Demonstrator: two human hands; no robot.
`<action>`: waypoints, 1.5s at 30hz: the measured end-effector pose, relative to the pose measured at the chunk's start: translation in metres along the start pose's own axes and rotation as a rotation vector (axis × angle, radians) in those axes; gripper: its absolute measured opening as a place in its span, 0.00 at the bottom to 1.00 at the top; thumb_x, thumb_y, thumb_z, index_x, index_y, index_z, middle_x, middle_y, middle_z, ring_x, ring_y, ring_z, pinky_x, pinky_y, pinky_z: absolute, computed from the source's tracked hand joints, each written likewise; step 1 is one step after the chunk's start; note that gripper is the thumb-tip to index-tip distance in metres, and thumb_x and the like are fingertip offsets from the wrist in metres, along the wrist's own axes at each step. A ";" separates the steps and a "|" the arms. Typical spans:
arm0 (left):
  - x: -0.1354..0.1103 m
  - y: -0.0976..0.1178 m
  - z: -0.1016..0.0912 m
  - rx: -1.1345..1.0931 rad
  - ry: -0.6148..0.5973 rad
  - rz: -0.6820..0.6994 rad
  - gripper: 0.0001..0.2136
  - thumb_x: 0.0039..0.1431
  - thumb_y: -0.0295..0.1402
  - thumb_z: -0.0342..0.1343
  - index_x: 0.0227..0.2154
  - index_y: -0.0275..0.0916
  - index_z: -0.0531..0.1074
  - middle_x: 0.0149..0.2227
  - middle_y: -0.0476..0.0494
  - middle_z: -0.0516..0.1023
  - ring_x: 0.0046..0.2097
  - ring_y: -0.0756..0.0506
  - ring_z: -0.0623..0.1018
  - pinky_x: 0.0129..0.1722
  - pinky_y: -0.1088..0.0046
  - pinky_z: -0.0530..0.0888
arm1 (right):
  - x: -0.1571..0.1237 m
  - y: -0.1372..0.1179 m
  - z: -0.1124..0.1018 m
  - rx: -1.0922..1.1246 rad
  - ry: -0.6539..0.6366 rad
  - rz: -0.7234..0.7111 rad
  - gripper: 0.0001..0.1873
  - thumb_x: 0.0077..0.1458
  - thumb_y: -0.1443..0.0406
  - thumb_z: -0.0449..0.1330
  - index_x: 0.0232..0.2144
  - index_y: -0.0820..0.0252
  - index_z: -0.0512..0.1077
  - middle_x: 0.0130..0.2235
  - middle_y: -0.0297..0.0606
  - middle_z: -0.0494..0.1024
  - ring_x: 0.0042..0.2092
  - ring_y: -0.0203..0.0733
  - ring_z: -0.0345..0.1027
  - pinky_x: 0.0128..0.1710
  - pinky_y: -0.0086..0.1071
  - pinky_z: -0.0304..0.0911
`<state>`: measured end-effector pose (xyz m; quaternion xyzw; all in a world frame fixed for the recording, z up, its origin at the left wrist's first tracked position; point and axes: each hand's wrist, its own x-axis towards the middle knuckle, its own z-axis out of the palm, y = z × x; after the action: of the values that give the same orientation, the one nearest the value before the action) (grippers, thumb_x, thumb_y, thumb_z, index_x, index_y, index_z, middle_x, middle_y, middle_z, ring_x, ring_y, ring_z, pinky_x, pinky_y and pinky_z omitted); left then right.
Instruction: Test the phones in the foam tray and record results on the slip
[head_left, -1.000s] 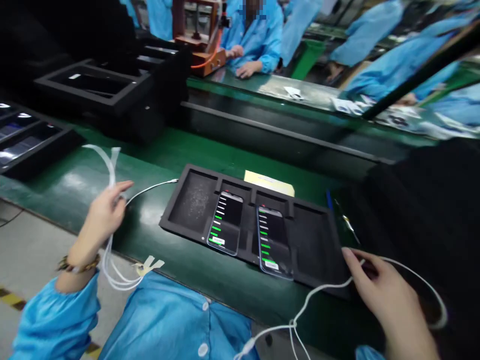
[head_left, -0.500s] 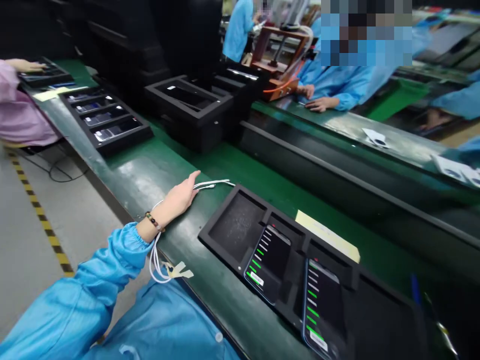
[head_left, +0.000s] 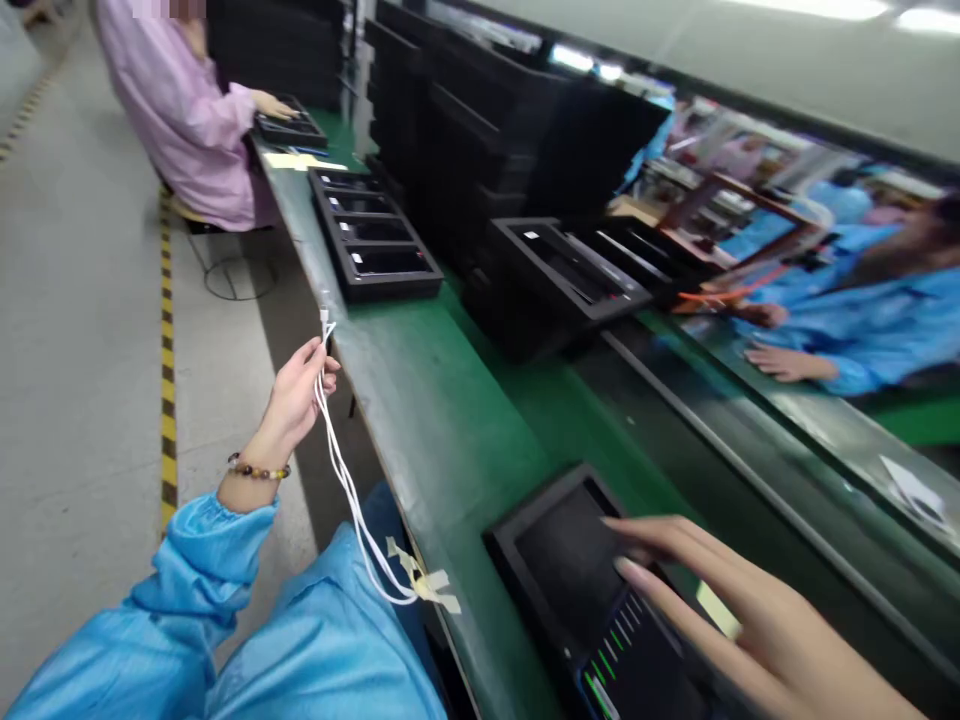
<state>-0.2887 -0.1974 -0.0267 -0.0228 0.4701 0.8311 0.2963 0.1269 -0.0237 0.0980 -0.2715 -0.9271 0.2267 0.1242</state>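
Observation:
Pinched in my left hand (head_left: 298, 385) is a bundle of white charging cables (head_left: 346, 480), lifted off the bench at its left edge, the plug ends sticking up past the fingers. The cables' lower part is fixed at the bench edge with pale tape (head_left: 429, 585). At the lower right, my right hand (head_left: 720, 590) hovers over a black foam tray (head_left: 517, 560), thumb and fingers apart with nothing between them. Below it a phone (head_left: 630, 650) with green and white lines on its lit screen lies in the tray, partly hidden by the hand.
Further up the green bench (head_left: 420, 370) lies a second black tray (head_left: 390, 285) with several phones. A stack of black trays (head_left: 465, 110) stands behind it. A person in pink (head_left: 202, 150) sits at the far end; another in blue (head_left: 877, 310) works across the bench.
My left hand has gone from resting on the bench to holding the cables up past its edge. My right hand has come into view over the tray. The view has swung left.

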 end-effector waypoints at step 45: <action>-0.048 -0.019 -0.047 0.099 0.065 0.028 0.35 0.36 0.49 0.83 0.42 0.32 0.75 0.21 0.60 0.59 0.20 0.57 0.54 0.14 0.86 0.53 | 0.071 0.110 0.032 -0.213 -0.293 -0.188 0.28 0.70 0.56 0.56 0.69 0.45 0.59 0.49 0.37 0.81 0.37 0.44 0.75 0.38 0.37 0.69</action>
<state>-0.2507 -0.2508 -0.0521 -0.0285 0.5201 0.8098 0.2700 0.1066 0.0877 0.0241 -0.1593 -0.9752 0.1519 -0.0208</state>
